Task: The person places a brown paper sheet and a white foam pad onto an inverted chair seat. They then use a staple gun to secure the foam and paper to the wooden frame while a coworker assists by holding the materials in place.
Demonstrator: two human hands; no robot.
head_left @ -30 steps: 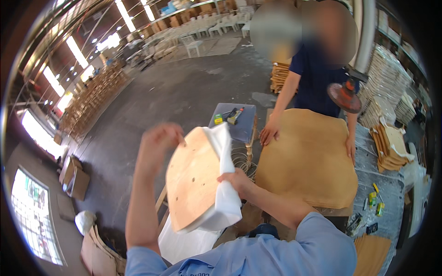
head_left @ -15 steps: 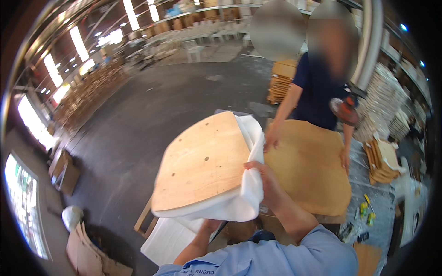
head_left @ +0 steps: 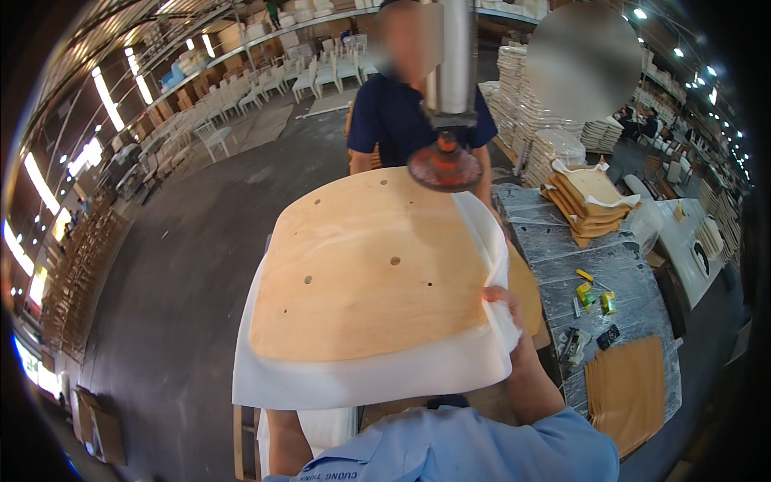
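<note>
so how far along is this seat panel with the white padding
Done: the white foam sheet already lies against the plywood seat panel, sticking out along its near and right edges. In hand: the right hand grips the panel's right edge with the foam folded over it; the left hand is hidden underneath. Left: no cover or fastening shows on the bare wood.

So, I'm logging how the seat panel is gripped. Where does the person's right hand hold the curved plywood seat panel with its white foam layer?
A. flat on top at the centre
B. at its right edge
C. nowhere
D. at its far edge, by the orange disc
B: the right hand curls its fingers over the right edge of the curved plywood seat panel, gripping the white foam layer there.
</note>
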